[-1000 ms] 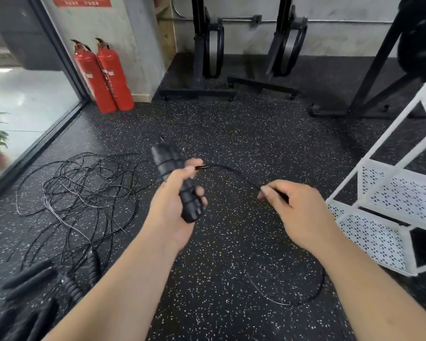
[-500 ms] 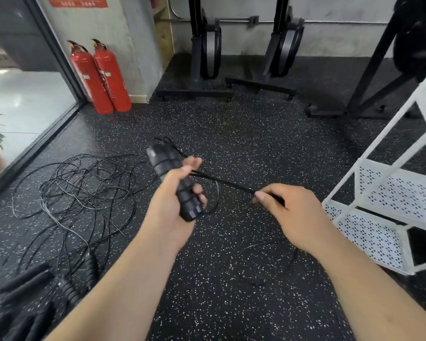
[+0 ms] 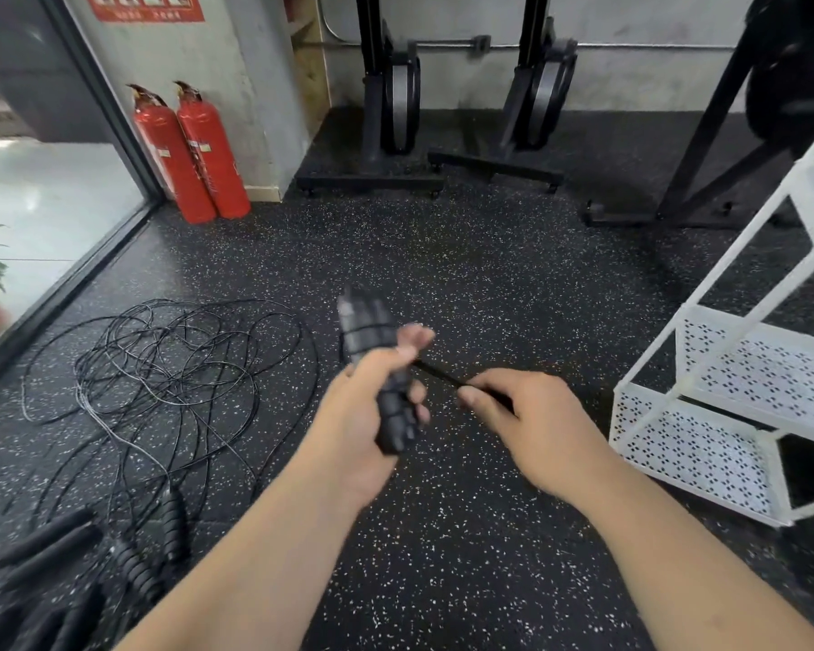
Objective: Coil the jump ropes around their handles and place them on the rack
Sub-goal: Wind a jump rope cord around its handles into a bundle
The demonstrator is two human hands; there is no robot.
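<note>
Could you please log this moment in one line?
left hand grips handles | right hand pinches rope | more ropes on floor

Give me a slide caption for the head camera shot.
Left hand grips jump-rope handles while right hand pinches the straight rope beside a white rack.

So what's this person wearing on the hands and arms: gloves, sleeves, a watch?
Nothing that shows. The left hand and right hand are bare, without gloves, and no ring shows on the fingers in view. The left forearm and right forearm are bare to the frame edge: no sleeve, watch or band.
</note>
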